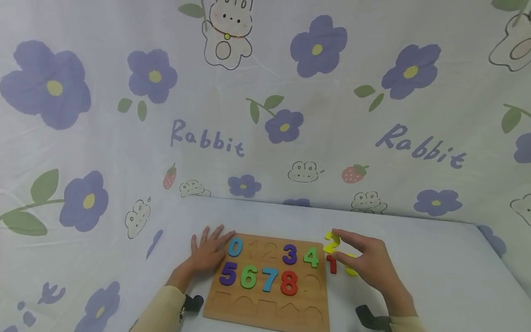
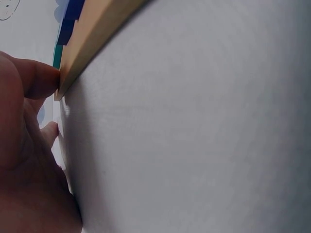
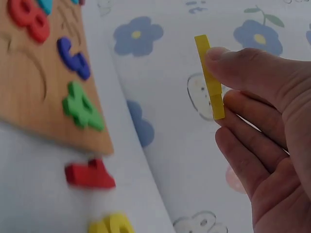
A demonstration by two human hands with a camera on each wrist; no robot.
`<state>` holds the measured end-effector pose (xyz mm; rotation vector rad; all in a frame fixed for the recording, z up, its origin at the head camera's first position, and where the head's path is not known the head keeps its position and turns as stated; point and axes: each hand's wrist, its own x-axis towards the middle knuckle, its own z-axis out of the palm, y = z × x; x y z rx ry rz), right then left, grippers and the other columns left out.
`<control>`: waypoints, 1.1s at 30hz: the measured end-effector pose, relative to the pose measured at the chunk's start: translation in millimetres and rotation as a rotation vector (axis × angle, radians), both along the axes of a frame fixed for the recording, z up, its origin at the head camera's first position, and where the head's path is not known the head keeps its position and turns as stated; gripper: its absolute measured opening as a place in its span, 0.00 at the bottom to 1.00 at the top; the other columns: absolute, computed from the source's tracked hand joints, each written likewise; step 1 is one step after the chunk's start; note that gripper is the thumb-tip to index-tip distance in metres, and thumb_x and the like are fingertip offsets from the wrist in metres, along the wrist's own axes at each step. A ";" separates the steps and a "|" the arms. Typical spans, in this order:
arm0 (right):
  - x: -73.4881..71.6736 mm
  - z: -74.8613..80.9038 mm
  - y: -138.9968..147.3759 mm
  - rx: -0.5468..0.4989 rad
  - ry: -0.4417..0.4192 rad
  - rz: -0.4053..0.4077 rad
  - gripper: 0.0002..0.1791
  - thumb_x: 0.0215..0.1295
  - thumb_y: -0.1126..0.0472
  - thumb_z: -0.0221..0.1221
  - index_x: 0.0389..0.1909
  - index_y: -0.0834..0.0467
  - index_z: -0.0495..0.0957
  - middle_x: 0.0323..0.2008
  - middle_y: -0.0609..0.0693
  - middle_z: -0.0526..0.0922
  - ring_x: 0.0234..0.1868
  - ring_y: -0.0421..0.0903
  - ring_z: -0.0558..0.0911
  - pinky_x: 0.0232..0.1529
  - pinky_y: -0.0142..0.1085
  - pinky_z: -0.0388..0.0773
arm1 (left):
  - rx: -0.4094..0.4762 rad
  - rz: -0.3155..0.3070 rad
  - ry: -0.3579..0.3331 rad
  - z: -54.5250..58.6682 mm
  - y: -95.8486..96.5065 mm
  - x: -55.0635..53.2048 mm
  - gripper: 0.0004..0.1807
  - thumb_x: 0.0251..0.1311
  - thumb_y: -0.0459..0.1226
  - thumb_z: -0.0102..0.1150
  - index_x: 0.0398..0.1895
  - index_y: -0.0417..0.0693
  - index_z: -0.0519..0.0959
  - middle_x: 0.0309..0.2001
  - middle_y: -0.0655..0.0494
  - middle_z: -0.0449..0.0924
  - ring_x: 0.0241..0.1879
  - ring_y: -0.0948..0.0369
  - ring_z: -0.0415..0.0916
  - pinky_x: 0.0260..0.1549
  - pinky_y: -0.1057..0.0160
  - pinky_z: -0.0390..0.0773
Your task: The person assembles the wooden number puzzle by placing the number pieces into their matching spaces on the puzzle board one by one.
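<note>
My right hand (image 1: pixel 375 263) pinches a yellow number 2 (image 1: pixel 331 242) between thumb and fingers, above the table just past the board's right edge. In the right wrist view the yellow 2 (image 3: pixel 210 77) appears edge-on. My left hand (image 1: pixel 209 251) lies with fingers spread at the upper left corner of the wooden number board (image 1: pixel 249 302), its thumb touching the edge. Set on the board are several coloured numbers, among them the blue 0 (image 1: pixel 235 247), purple 3 (image 1: pixel 289 254) and green 4 (image 1: pixel 311 257). Bare outlines of 1 and 2 show between the 0 and 3.
Beside the board's right edge lies a red number 1 (image 1: pixel 332 264). Next to it is another yellow piece (image 1: pixel 351 268), partly hidden by my right hand. The white table (image 1: pixel 452 272) meets a flower-and-rabbit printed cloth (image 1: pixel 265 92) at the back.
</note>
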<state>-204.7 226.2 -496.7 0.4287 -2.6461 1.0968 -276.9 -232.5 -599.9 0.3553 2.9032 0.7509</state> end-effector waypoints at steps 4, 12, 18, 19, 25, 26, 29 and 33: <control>-9.8 3.9 -21.5 -0.061 0.009 0.051 0.32 0.62 0.59 0.80 0.68 0.54 0.85 0.64 0.53 0.89 0.68 0.59 0.86 0.66 0.57 0.83 | 0.009 -0.001 0.009 -2.6 -0.8 -1.3 0.31 0.82 0.47 0.46 0.86 0.64 0.66 0.90 0.43 0.49 0.88 0.29 0.29 0.76 0.19 0.21; -27.1 10.3 -63.2 -0.121 0.007 0.130 0.31 0.63 0.58 0.79 0.68 0.53 0.86 0.65 0.52 0.89 0.69 0.58 0.86 0.68 0.58 0.82 | 0.006 0.002 0.012 -2.8 -1.6 -0.4 0.31 0.82 0.47 0.47 0.86 0.64 0.66 0.90 0.43 0.49 0.88 0.29 0.30 0.76 0.18 0.22; -37.3 7.9 -87.2 -0.128 0.045 0.194 0.31 0.61 0.60 0.81 0.67 0.54 0.86 0.64 0.51 0.89 0.67 0.56 0.87 0.67 0.56 0.83 | 0.001 0.000 0.021 -3.4 -1.8 -1.0 0.31 0.81 0.47 0.48 0.85 0.65 0.67 0.90 0.44 0.50 0.88 0.30 0.31 0.76 0.18 0.23; -38.9 6.6 -90.3 -0.128 0.041 0.203 0.31 0.61 0.60 0.81 0.67 0.54 0.87 0.64 0.51 0.90 0.67 0.56 0.87 0.67 0.55 0.83 | -0.004 0.001 0.016 -3.6 -1.8 -1.0 0.31 0.82 0.48 0.48 0.85 0.66 0.66 0.90 0.45 0.50 0.88 0.30 0.31 0.77 0.19 0.23; -47.1 -5.5 -104.8 -0.117 -0.001 0.229 0.29 0.64 0.58 0.79 0.67 0.53 0.87 0.63 0.50 0.90 0.67 0.53 0.87 0.68 0.53 0.83 | -0.001 -0.006 0.005 -3.1 -1.6 -1.2 0.31 0.83 0.50 0.46 0.86 0.65 0.66 0.90 0.44 0.48 0.88 0.30 0.29 0.76 0.19 0.21; -48.1 -8.2 -107.0 -0.117 -0.011 0.229 0.29 0.64 0.58 0.78 0.67 0.53 0.87 0.63 0.49 0.90 0.68 0.53 0.87 0.68 0.53 0.83 | 0.005 -0.007 0.009 -3.0 -1.5 -1.2 0.31 0.83 0.50 0.46 0.86 0.64 0.66 0.90 0.44 0.49 0.88 0.29 0.29 0.76 0.19 0.21; -50.6 -18.3 -112.9 -0.101 -0.037 0.226 0.29 0.65 0.57 0.78 0.67 0.53 0.87 0.63 0.49 0.90 0.68 0.53 0.87 0.68 0.54 0.83 | 0.019 -0.010 0.017 -2.5 -1.4 -0.6 0.31 0.82 0.48 0.47 0.85 0.62 0.67 0.90 0.42 0.49 0.87 0.29 0.29 0.75 0.18 0.21; -53.5 -31.6 -119.9 -0.052 -0.064 0.232 0.28 0.65 0.56 0.78 0.66 0.52 0.87 0.61 0.47 0.91 0.67 0.53 0.87 0.67 0.54 0.84 | 0.026 -0.011 0.016 -1.6 -1.5 0.0 0.31 0.82 0.47 0.47 0.85 0.62 0.67 0.90 0.43 0.49 0.88 0.29 0.29 0.75 0.19 0.20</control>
